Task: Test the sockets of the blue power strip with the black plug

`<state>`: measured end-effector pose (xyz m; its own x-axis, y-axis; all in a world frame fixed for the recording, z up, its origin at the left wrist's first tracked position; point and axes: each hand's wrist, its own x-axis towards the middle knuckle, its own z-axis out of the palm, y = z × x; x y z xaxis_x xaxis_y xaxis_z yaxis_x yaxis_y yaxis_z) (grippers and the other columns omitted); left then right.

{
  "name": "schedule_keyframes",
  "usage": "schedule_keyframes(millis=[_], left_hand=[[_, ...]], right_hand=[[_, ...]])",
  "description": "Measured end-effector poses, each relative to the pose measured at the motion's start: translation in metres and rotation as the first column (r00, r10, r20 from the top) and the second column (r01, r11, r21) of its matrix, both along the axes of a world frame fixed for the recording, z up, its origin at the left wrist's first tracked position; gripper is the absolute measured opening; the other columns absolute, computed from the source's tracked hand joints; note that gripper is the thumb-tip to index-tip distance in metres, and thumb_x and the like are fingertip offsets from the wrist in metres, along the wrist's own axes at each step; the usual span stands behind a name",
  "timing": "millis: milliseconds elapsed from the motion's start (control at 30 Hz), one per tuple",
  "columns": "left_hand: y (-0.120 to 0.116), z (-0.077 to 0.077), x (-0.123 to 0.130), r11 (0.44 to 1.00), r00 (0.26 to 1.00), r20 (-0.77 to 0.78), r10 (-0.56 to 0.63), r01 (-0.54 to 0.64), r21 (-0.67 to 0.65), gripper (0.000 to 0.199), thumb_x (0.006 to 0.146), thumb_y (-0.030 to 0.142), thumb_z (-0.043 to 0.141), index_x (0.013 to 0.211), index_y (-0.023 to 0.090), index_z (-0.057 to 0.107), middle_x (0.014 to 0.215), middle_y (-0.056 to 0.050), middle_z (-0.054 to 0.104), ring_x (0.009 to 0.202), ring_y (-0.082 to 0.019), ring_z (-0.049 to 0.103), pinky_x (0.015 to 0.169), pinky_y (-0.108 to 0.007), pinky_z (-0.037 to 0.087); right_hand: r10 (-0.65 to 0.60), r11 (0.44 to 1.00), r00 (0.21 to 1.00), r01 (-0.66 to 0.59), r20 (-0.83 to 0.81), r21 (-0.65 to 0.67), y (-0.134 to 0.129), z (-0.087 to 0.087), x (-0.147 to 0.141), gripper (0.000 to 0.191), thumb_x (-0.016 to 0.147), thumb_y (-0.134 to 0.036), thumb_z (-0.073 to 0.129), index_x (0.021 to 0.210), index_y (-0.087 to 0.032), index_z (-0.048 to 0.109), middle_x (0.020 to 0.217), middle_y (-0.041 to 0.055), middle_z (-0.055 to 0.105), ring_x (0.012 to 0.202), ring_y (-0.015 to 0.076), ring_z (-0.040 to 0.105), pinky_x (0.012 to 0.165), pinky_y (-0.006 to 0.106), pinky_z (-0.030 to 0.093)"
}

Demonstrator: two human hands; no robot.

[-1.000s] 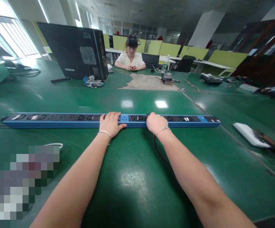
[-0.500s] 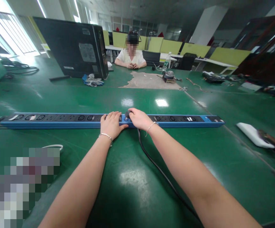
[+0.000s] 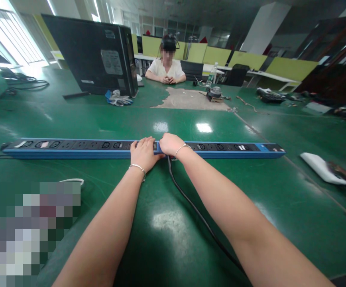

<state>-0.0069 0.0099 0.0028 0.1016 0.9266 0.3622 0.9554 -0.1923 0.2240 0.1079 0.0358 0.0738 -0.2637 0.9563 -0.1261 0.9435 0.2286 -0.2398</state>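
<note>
A long blue and black power strip (image 3: 71, 154) lies crosswise on the green table, its sockets facing up. My left hand (image 3: 144, 150) grips the strip just left of its middle, fingers over the top and thumb along the near side. Close beside it, my right hand (image 3: 172, 144) is closed over the strip's middle around a plug, which the hand now covers. From under that hand a black power cord (image 3: 187, 199) runs down toward me, passing beneath my right forearm. Whether the plug's pins sit in a socket cannot be seen.
A black computer case (image 3: 92, 56) stands at the back left, with gloves (image 3: 118, 98) before it. Another person (image 3: 166, 69) sits across the table (image 3: 116, 119). A brown sheet (image 3: 185, 98) lies at the back. On the right is a white-headed tool (image 3: 321, 167).
My right hand has shifted slightly left and rolled over the plug, hiding the plug body that showed before. My left hand keeps its grip on the strip. The view has tilted slightly.
</note>
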Motion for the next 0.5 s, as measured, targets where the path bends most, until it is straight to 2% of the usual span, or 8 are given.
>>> schedule_keyframes(millis=[67,233,500], left_hand=[[0.0,0.0,0.0,1.0,1.0,0.003,-0.001,0.001,0.005,0.056,0.076,0.047,0.053,0.126,0.023,0.046,0.134,-0.008,0.052,0.125,-0.024,0.042,0.106,-0.045,0.021],[0.0,0.0,0.001,1.0,1.0,-0.001,-0.004,0.004,-0.014,0.05,0.08,0.036,0.046,0.129,0.023,0.044,0.134,-0.007,0.052,0.127,-0.023,0.041,0.106,-0.044,0.02],[-0.005,0.001,0.001,1.0,0.999,0.026,-0.026,0.026,-0.01,0.051,0.086,0.03,0.035,0.138,0.028,0.032,0.136,-0.004,0.05,0.127,-0.02,0.04,0.109,-0.047,0.013]], right_hand=[[-0.007,1.0,1.0,0.007,-0.003,0.005,-0.003,-0.002,0.001,0.028,0.08,-0.023,0.05,0.101,-0.01,0.064,0.102,0.0175,0.067,0.098,0.0244,0.064,0.085,0.028,0.045],[-0.121,0.989,0.991,0.125,-0.055,0.082,-0.019,-0.013,0.0,0.033,0.085,-0.023,0.041,0.112,-0.008,0.051,0.102,0.0211,0.065,0.094,0.0263,0.065,0.079,0.035,0.049],[-0.086,0.99,0.995,0.09,-0.043,0.104,-0.027,-0.013,-0.015,0.035,0.086,-0.02,0.036,0.114,-0.006,0.051,0.105,0.022,0.064,0.1,0.025,0.063,0.083,0.036,0.048]])
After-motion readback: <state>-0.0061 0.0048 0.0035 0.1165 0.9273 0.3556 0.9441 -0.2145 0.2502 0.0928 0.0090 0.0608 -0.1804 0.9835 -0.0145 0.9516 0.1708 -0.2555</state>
